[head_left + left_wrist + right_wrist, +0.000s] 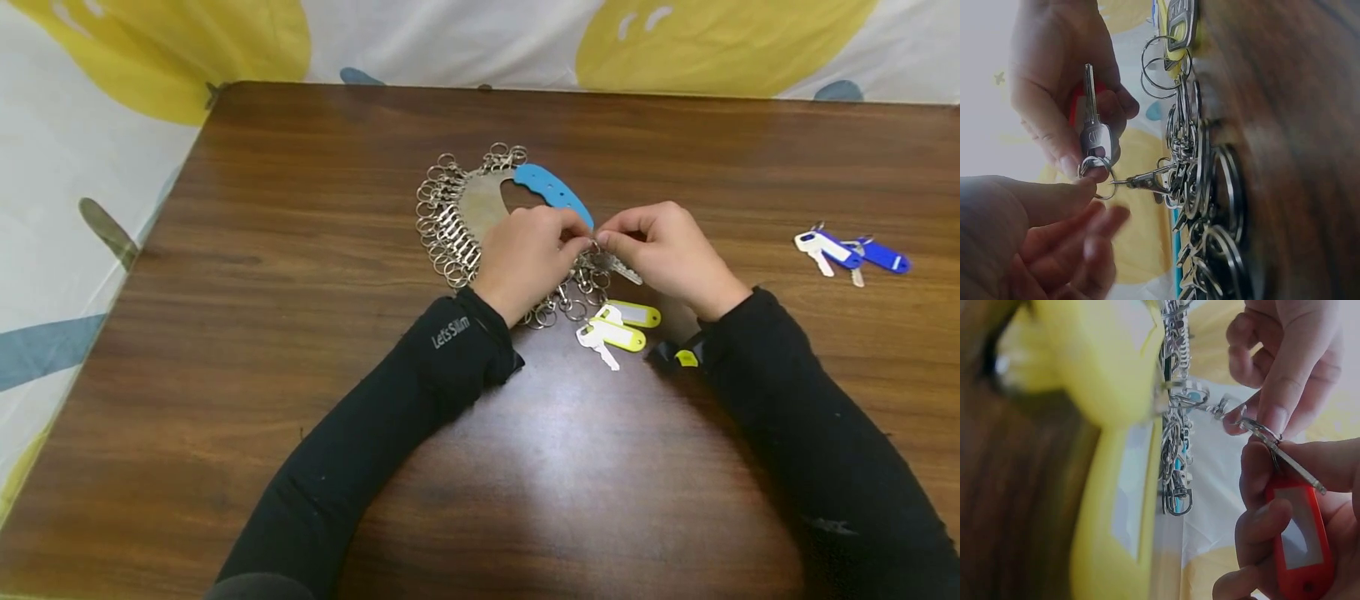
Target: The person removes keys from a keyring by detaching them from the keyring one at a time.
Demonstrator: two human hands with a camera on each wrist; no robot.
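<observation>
- Currently I log, remotely: left hand (531, 257), pinching ring (1111, 174)
- Right hand (675, 257), grasping red tag (1302, 540)
- Blue tags (887, 256), three o'clock from right hand

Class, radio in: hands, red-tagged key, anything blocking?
Left hand pinches key ring. Right hand grips red tag. Key on that ring. Yellow tags close by, likely not blocking.

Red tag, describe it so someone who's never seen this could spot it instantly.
Over the brown table, find the right hand. Its fingers hold the red tag, pale-labelled, beside a key. The yellow tags and blue tags lie on the table; this one alone is red and held up.
</observation>
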